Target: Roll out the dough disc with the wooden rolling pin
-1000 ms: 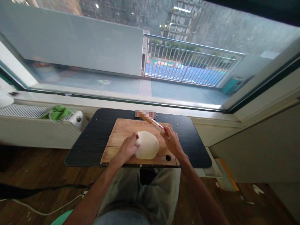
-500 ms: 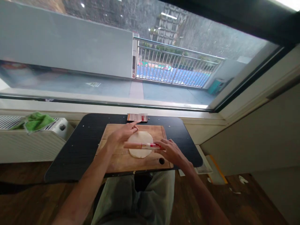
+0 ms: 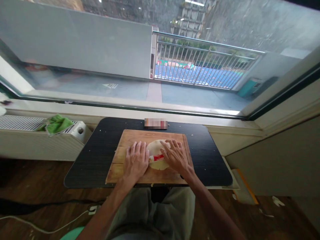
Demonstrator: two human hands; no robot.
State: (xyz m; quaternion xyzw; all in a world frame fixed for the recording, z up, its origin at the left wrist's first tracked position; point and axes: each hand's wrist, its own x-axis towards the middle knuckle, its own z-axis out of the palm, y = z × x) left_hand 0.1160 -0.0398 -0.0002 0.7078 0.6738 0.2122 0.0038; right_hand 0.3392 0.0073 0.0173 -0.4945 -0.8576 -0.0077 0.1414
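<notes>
A round, flat sheet of dough (image 3: 160, 165) lies on the wooden cutting board (image 3: 116, 168). Across it rests a rolling pin (image 3: 158, 158) with a red and white label; only its middle shows, as my hands cover both ends. My left hand (image 3: 137, 160) lies flat over the left end, its fingers stretched forward and close together. Over the right end is my right hand (image 3: 176, 156), palm down, fingers stretched and a little spread, partly over the dough's right side.
Under the board is a black table (image 3: 207, 160). A small packet (image 3: 156, 123), blurred out, lies at its far edge by the window. On the left, a green cloth (image 3: 58, 124) sits on a white radiator (image 3: 42, 143). A white cable (image 3: 50, 231) runs along the floor.
My left hand has come down from the dough's upper left edge onto the pin's left end. My right hand now lies flatter over the right end. The view has shifted slightly.
</notes>
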